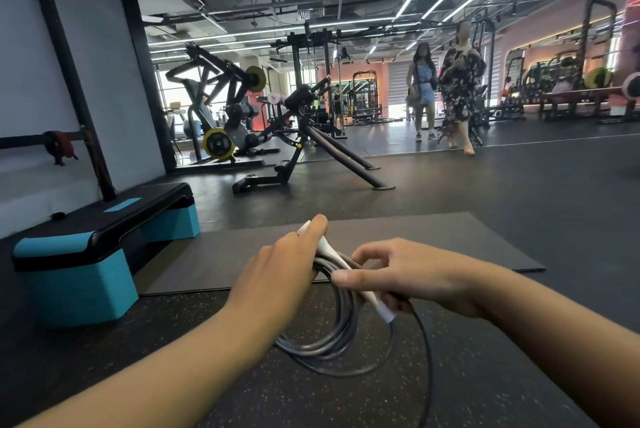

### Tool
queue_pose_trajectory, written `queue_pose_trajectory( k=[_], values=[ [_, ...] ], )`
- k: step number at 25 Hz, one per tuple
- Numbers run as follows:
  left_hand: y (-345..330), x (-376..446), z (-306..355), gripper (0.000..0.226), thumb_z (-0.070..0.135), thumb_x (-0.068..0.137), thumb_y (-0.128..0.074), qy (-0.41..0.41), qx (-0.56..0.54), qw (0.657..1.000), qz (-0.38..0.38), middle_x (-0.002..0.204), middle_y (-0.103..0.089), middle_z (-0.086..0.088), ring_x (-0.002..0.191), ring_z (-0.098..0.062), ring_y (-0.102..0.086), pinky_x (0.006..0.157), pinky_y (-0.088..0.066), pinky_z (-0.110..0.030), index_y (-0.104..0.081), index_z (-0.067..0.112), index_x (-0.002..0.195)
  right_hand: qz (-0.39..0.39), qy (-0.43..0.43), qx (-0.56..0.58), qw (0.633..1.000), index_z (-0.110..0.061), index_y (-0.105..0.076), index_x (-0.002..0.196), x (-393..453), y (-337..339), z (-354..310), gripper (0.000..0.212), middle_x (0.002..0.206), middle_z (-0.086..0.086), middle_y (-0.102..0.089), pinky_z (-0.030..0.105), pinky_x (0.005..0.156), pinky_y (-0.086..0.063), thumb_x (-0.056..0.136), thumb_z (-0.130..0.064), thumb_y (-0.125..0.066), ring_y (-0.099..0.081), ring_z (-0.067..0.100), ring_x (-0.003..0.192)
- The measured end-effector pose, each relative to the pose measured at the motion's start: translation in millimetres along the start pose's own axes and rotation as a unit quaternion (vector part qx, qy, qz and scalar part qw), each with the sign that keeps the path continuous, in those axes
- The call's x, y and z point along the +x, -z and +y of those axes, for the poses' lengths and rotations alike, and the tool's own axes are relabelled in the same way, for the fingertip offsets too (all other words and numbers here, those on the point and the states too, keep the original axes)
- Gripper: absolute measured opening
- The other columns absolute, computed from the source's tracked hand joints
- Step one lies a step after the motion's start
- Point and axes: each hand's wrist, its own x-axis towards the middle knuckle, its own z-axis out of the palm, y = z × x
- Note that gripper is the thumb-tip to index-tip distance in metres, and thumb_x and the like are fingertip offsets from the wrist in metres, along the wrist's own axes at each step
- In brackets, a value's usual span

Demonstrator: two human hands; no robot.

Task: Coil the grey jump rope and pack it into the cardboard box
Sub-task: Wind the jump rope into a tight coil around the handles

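Note:
The grey jump rope [341,341] hangs in several loops between my hands, above the speckled floor. My left hand [280,268] is closed around the top of the coil and a white handle that sticks out past my fingers. My right hand [398,275] grips the other white handle [379,306] and pinches the cord beside the coil. One loose strand [429,368] runs down from the right handle toward the bottom edge of the view. No cardboard box is visible.
A teal and black aerobic step [104,247] stands at the left. A dark mat [415,237] lies on the floor ahead. Beyond it are a slanted bench [311,150] and weight machines. Two people [446,88] stand at the far right.

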Motion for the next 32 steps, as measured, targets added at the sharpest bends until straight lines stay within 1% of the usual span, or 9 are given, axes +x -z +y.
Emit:
queue_pose_trajectory(
  k=[5, 8, 11, 13, 17, 20, 23, 28, 32],
  values=[
    [-4.0, -5.8, 7.3, 0.027, 0.011, 0.094, -0.054, 0.060, -0.045, 0.995, 0.072, 0.087, -0.055, 0.003, 0.078, -0.026, -0.057, 0.063, -0.049, -0.043, -0.035, 0.029, 0.099, 0.044, 0.042, 0.042, 0.997, -0.016, -0.067, 0.086, 16.6, -10.3, 1.6, 0.033, 0.085, 0.017, -0.078, 0.023, 0.058, -0.041, 0.078, -0.042, -0.086, -0.056, 0.013, 0.065],
    [-4.9, -4.9, 4.4, 0.023, 0.017, 0.095, -0.058, 0.133, 0.033, 0.990, 0.031, 0.145, -0.039, -0.015, 0.132, -0.044, -0.040, 0.100, -0.045, -0.058, -0.041, 0.028, 0.105, 0.051, 0.111, -0.026, 0.992, -0.012, -0.064, 0.090, 16.8, -11.9, -1.2, 0.017, 0.074, 0.004, -0.067, 0.027, 0.059, -0.043, 0.094, -0.028, -0.071, -0.056, 0.011, 0.063],
    [-3.4, 4.7, 2.0, 0.039, 0.006, 0.077, -0.063, -0.073, 0.221, 0.966, 0.115, 0.160, -0.031, -0.021, 0.152, -0.043, -0.014, 0.119, -0.010, -0.065, -0.056, 0.022, 0.112, 0.066, 0.189, -0.153, 0.968, -0.013, -0.061, 0.087, 21.5, -12.0, -9.5, 0.011, 0.075, 0.004, -0.064, 0.040, 0.066, -0.046, 0.092, -0.022, -0.064, -0.055, 0.017, 0.067],
    [5.8, 12.6, 6.0, 0.040, 0.006, 0.077, -0.062, -0.193, 0.223, 0.955, 0.038, 0.126, -0.066, -0.010, 0.133, -0.034, -0.049, 0.110, -0.036, -0.049, -0.053, 0.019, 0.114, 0.065, 0.215, -0.206, 0.952, -0.010, -0.060, 0.086, 25.5, -10.6, -13.3, 0.012, 0.080, 0.010, -0.066, 0.045, 0.071, -0.048, 0.088, -0.021, -0.064, -0.058, 0.024, 0.072],
    [22.0, 31.9, 4.0, 0.031, 0.017, 0.094, -0.056, -0.138, 0.100, 0.960, -0.224, 0.095, -0.068, 0.002, 0.082, -0.024, -0.060, 0.068, -0.047, -0.037, -0.040, 0.026, 0.119, 0.064, 0.144, -0.223, 0.962, -0.015, -0.071, 0.083, 18.2, 1.0, -13.1, 0.042, 0.072, 0.002, -0.069, 0.027, 0.059, -0.043, 0.087, -0.056, -0.069, -0.063, 0.017, 0.066],
    [31.7, 34.6, -3.1, 0.013, 0.029, 0.099, -0.050, -0.203, 0.173, 0.935, -0.234, 0.081, -0.060, 0.008, 0.079, -0.021, -0.061, 0.071, -0.050, -0.037, -0.045, 0.026, 0.111, 0.036, 0.068, -0.146, 0.986, -0.011, -0.065, 0.068, 12.5, 21.4, -12.9, 0.069, 0.056, 0.001, -0.058, 0.015, 0.050, -0.036, 0.090, -0.074, -0.048, -0.049, 0.011, 0.049],
    [40.9, 26.9, -17.8, 0.009, 0.032, 0.101, -0.044, -0.249, 0.276, 0.910, -0.182, 0.073, -0.047, 0.008, 0.069, -0.019, -0.056, 0.059, -0.045, -0.034, -0.039, 0.027, 0.096, -0.007, 0.034, -0.078, 0.996, -0.014, -0.060, 0.064, 10.4, 49.9, -7.5, 0.054, 0.051, 0.000, -0.041, 0.024, 0.048, -0.034, 0.091, -0.060, -0.064, -0.035, 0.016, 0.047],
    [59.0, 16.1, -61.7, 0.016, 0.038, 0.099, -0.042, -0.082, 0.324, 0.927, -0.168, 0.074, -0.052, 0.007, 0.066, -0.016, -0.053, 0.055, -0.040, -0.029, -0.044, 0.029, 0.087, 0.073, 0.000, -0.084, 0.994, -0.016, -0.048, 0.060, 2.8, 79.1, 14.4, 0.055, 0.051, 0.000, -0.039, 0.034, 0.053, -0.044, 0.086, -0.057, -0.073, -0.038, 0.017, 0.044],
    [53.2, 28.4, -83.5, 0.026, 0.038, 0.094, -0.062, 0.127, 0.009, 0.977, -0.169, 0.071, -0.061, 0.001, 0.061, -0.015, -0.052, 0.057, -0.041, -0.027, -0.064, 0.015, 0.081, 0.124, 0.053, 0.055, 0.989, -0.015, -0.061, 0.074, 10.3, 66.1, 23.5, 0.039, 0.057, 0.000, -0.039, 0.030, 0.047, -0.032, 0.097, -0.047, -0.064, -0.032, 0.016, 0.048]
  ],
)
